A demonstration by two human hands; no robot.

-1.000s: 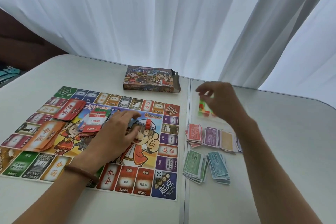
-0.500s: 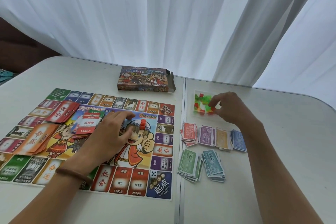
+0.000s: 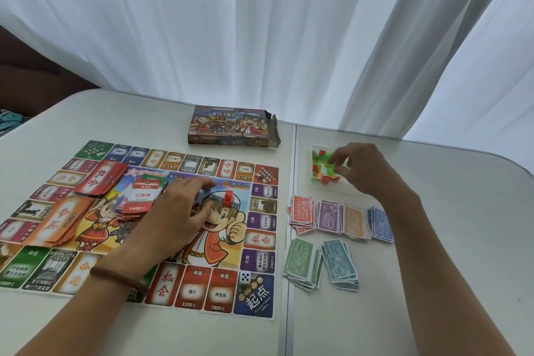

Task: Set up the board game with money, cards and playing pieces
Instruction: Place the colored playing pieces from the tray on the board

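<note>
I record the right hand [image 3: 364,170] with fingers pinching the clear bag of playing pieces [image 3: 319,166]. The left hand [image 3: 173,217] has fingers loosely curled on the game board [image 3: 260,240]. I cannot tell whether they hold anything. A red piece [image 3: 229,197] stands just right of them.

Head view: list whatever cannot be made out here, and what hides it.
Right hand at the bag of pieces: its own fingers hide whether it pinches one.
Left hand: covers the board centre; anything beneath is hidden.
Board's left edge: cut off by the frame.
Print on its far squares: too blurred to read.
</note>
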